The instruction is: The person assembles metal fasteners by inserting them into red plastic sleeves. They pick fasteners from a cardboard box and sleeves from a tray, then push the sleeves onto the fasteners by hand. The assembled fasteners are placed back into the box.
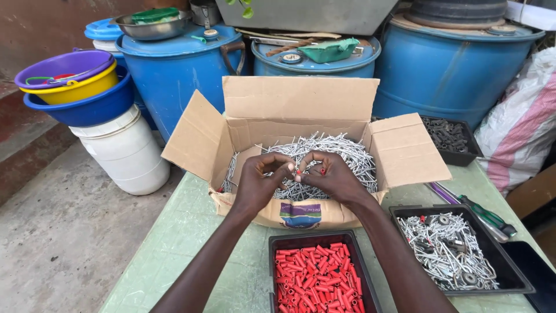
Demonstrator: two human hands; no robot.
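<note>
The person is holding both hands together over the open brown cardboard box, which is sitting at the far middle of the pale green table. The left hand and the right hand are meeting fingertip to fingertip, and each one is pinching something small and red. It looks like a small red plastic sleeve is sitting between the touching fingers, and another red bit is showing by the right hand. The fingers are curled in tight, not spread wide. Under the hands, the box is holding a big pile of thin silver metal screws. These look hard, stiff, light and pointy, so holding one by its middle seems safest. The red sleeves look light and a little soft, and easy to drop. A black tray full of red sleeves is sitting at the near edge. Another black tray with silver screws and washers is sitting by the near right corner.
</note>
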